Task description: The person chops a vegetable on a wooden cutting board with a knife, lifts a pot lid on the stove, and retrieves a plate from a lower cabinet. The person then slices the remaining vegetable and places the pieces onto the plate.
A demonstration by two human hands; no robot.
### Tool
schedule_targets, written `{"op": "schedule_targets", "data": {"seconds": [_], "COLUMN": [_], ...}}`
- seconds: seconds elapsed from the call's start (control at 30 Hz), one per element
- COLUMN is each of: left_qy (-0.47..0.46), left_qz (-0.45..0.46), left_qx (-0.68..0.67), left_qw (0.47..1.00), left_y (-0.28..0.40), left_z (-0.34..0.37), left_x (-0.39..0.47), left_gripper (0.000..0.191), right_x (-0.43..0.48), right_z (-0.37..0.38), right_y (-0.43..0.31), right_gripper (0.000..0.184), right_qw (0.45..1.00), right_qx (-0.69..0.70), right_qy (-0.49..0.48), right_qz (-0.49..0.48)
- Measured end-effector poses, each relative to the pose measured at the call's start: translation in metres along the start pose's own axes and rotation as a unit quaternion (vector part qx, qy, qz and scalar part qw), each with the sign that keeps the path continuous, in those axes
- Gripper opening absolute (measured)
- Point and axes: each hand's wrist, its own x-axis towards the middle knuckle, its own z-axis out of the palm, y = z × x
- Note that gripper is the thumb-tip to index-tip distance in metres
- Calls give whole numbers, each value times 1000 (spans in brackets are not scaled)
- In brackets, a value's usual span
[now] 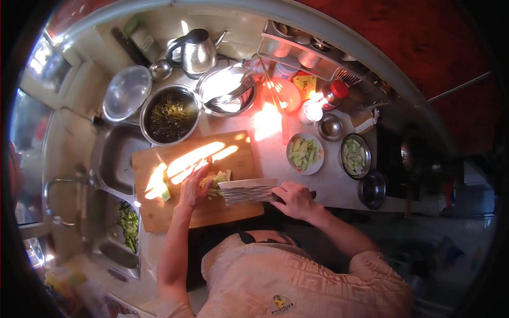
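Observation:
My right hand (294, 199) is closed around the dark handle of a cleaver (249, 191). Its broad blade extends left over the near part of a wooden cutting board (238, 216). My left hand (194, 186) is on the board, against a small heap of cut pale-green vegetable pieces (216, 181); whether its fingers grip any is hidden. The blade's left end is close beside this heap. Farther left on the board lies a larger pale-green vegetable piece (165, 192), partly washed out by bright sunlight.
Left is a double sink (115, 159) with green peelings (128, 226). Behind the board stand a pot of soaking strands (170, 115), a clear bowl (127, 93) and a kettle (199, 51). To the right are a plate (305, 154) and a metal bowl (355, 156) of slices, near a seasoning jar (335, 95).

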Motion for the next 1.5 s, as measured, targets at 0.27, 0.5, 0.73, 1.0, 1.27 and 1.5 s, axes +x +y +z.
{"op": "schedule_targets", "data": {"seconds": [0.27,0.5,0.73,1.0,1.27,1.5], "left_qy": [192,283,291,353,293,99], "left_qz": [71,-18,-40,-3,131,290], "left_qx": [-4,-14,98,7,-51,-177], "left_qw": [979,959,951,936,946,935], "left_y": [15,20,50,38,116,210], "left_z": [62,78,83,87,83,147], "left_x": [-19,-34,-23,-24,26,91], "left_gripper": [30,46,69,49,40,37], "right_x": [-9,15,17,20,-8,-58], "right_z": [76,98,126,127,79,33], "right_y": [48,10,-27,-45,-25,3], "right_gripper": [33,37,30,32,33,31], "right_qw": [842,868,946,933,899,690], "right_qx": [416,376,258,309,349,527], "right_qy": [-94,-148,-47,-62,55,188], "right_qz": [331,289,188,172,260,460]}}
